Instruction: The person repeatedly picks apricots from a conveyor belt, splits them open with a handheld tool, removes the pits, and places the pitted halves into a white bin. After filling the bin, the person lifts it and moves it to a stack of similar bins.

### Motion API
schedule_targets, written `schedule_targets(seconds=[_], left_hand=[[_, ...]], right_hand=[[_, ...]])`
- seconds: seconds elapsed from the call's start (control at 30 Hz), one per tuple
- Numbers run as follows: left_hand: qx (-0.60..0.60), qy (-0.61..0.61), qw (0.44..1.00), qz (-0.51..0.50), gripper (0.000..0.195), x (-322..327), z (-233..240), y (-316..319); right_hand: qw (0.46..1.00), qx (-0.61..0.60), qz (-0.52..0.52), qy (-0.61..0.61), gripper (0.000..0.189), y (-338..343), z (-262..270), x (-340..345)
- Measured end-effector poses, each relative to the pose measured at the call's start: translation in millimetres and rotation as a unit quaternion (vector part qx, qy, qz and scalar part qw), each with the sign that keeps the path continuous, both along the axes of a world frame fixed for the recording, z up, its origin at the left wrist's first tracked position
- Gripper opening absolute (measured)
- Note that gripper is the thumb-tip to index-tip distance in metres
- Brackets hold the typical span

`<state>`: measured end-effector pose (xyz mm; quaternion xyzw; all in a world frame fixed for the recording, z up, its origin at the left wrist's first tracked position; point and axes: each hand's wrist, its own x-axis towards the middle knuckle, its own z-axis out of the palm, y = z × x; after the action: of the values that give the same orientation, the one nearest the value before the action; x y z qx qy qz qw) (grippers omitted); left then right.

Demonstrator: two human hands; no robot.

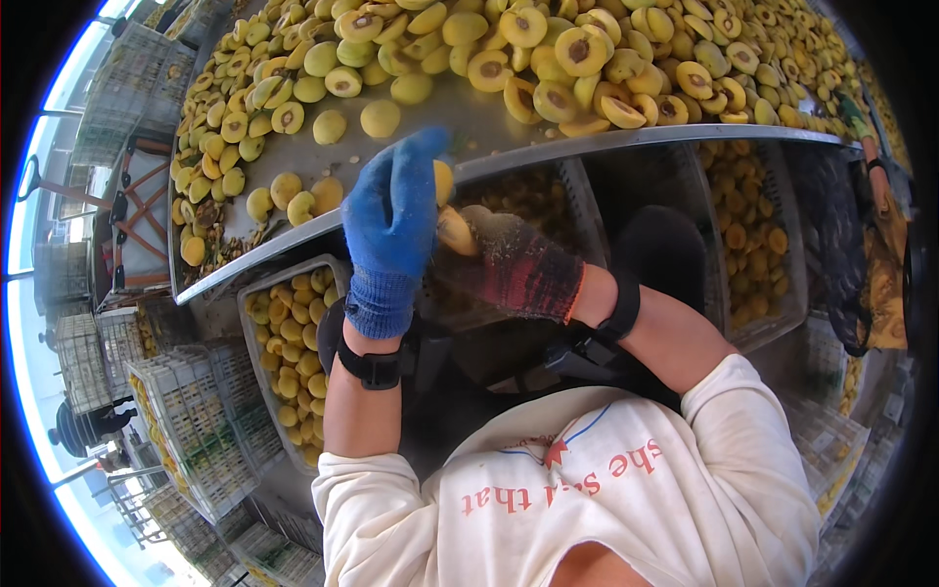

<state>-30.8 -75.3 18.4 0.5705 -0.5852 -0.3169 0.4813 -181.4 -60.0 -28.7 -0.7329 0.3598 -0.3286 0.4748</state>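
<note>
My left hand (pixel 392 209), in a blue coated glove, is raised over the near edge of the metal sorting table (pixel 469 117). Its fingers curl around a yellow fruit piece (pixel 442 182), mostly hidden behind the glove. Just below and to the right, my right hand (pixel 506 253) wears a dusty red-and-black knit glove. It grips a halved yellow fruit (pixel 456 231), apparently a peach or apricot. The two hands nearly touch, and motion blurs both a little. Many halved fruits (pixel 579 51) are heaped across the table, cut faces showing brown centres.
Under the table edge stand a crate of yellow fruit (pixel 293 352), a crate with darker bits (pixel 528 194) and another fruit crate (pixel 748 235). Stacked plastic crates (pixel 198 418) line the left. Another person's arm (pixel 871 150) reaches over the table at far right.
</note>
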Motion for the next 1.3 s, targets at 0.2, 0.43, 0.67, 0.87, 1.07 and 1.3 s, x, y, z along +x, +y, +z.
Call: schedule_targets(seconds=[0.2,0.43,0.67,0.87,1.07,1.3], left_hand=[[0.111,0.007,0.984,-0.142,0.035,8.0,5.9,-11.7],[0.206,0.036,0.943,-0.257,0.033,23.7,1.3,-24.7],[0.259,-0.020,0.908,-0.329,0.031,28.9,10.8,-22.9],[0.169,0.121,0.911,-0.357,0.042,30.3,-7.0,-12.9],[0.164,0.457,0.853,-0.190,0.058,46.5,-21.2,-8.1],[0.147,0.465,0.865,-0.116,0.054,51.1,-16.1,6.1]], right_hand=[[0.893,0.374,0.155,-0.198,0.020,-3.7,7.5,-20.8],[0.802,0.505,0.207,-0.244,0.046,-6.0,-5.3,-34.6],[0.791,0.514,0.208,-0.259,0.025,3.6,-8.0,-29.7],[0.783,0.533,0.248,-0.201,0.027,0.1,1.1,-35.8],[0.865,0.452,0.217,-0.029,0.043,-12.2,-9.4,-53.5],[0.951,0.030,0.046,0.306,0.045,-10.2,-29.7,-54.3]])
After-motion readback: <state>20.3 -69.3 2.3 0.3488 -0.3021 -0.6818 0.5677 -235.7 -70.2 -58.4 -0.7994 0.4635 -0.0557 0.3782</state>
